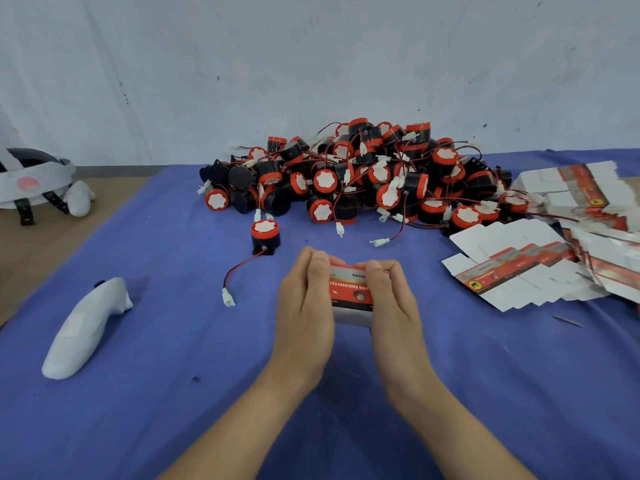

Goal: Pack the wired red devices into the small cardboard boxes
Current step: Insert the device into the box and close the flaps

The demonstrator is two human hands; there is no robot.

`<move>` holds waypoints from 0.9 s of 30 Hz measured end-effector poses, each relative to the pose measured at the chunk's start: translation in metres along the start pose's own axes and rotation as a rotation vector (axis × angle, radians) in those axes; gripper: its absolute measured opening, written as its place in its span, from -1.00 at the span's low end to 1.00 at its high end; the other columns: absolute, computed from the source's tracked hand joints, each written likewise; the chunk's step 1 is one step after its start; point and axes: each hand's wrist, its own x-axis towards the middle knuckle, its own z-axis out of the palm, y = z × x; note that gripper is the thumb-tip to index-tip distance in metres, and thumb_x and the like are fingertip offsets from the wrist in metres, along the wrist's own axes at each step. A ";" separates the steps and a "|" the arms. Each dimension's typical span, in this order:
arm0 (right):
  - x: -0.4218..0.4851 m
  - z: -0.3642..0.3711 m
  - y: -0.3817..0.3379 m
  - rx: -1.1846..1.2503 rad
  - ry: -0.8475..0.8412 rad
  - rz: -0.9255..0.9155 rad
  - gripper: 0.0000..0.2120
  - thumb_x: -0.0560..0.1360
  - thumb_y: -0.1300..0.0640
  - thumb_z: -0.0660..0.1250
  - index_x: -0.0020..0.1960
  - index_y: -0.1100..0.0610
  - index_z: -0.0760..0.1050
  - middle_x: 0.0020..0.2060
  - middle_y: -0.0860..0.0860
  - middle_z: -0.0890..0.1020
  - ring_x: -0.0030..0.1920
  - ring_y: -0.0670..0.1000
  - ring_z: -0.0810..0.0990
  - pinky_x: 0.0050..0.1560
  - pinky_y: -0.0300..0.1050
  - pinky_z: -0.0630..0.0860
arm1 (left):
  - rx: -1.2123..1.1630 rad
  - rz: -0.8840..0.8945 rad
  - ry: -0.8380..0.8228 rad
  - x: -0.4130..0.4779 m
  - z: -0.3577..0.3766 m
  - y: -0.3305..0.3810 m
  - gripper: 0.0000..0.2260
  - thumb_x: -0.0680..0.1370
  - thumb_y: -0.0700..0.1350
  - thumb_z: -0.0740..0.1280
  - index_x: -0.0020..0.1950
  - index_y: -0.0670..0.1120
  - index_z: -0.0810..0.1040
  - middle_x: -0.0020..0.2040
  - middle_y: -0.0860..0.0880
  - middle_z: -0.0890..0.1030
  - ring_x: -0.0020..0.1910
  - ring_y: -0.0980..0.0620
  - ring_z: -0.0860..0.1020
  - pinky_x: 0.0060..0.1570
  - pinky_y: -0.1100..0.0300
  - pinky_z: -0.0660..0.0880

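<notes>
A small red-and-white cardboard box point(350, 292) is held over the blue cloth between both hands. My left hand point(304, 306) grips its left side, thumb curled over the top edge. My right hand point(391, 306) grips its right side, thumb also on top. Just beyond, a single red-and-black device point(265, 237) stands apart from the pile, its red-black wire point(239, 268) trailing to a white plug point(228, 297). A big heap of the same wired devices point(363, 178) lies at the back of the table.
Flat unfolded boxes point(540, 268) are stacked at the right, reaching the table edge. A white wrapped controller point(86, 327) lies at the left on the blue cloth point(173, 375). A headset point(31, 181) rests on the bare wooden part at far left.
</notes>
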 end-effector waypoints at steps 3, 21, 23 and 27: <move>0.003 0.002 -0.004 0.046 0.078 0.000 -0.71 0.71 0.03 0.11 -0.05 0.08 0.54 -0.21 -0.11 0.67 -0.19 -0.19 0.64 -0.22 -0.40 0.49 | 0.025 -0.011 0.046 0.003 0.008 0.001 -0.70 0.71 -0.12 0.10 -0.13 -0.06 0.53 -0.24 0.10 0.64 -0.24 0.21 0.62 -0.34 0.37 0.49; -0.051 -0.105 -0.099 0.269 0.380 -0.021 -0.61 0.70 -0.13 0.05 0.23 -0.01 0.59 0.18 -0.01 0.68 0.19 -0.03 0.65 0.16 -0.10 0.58 | -0.217 -0.328 -0.280 -0.044 0.084 0.083 -0.74 0.63 0.14 0.28 -0.03 0.05 0.71 -0.06 -0.03 0.73 -0.10 0.03 0.71 -0.25 0.15 0.62; -0.068 -0.130 -0.112 0.496 0.466 0.038 -0.61 0.72 -0.10 0.02 0.30 0.06 0.51 0.25 0.07 0.63 0.27 0.06 0.61 0.27 -0.01 0.54 | -0.292 -0.379 -0.313 -0.052 0.118 0.106 -0.72 0.64 0.13 0.26 0.00 0.01 0.68 -0.08 -0.05 0.73 -0.13 0.02 0.71 -0.29 0.14 0.61; -0.100 -0.153 -0.132 0.674 0.449 0.097 -0.72 0.73 0.01 0.06 0.15 0.08 0.51 -0.10 0.01 0.65 -0.06 -0.03 0.61 -0.07 -0.16 0.57 | -0.340 -0.347 -0.627 -0.092 0.196 0.168 -0.69 0.66 0.15 0.21 0.09 -0.02 0.62 -0.06 -0.03 0.73 -0.05 0.00 0.70 -0.12 0.04 0.65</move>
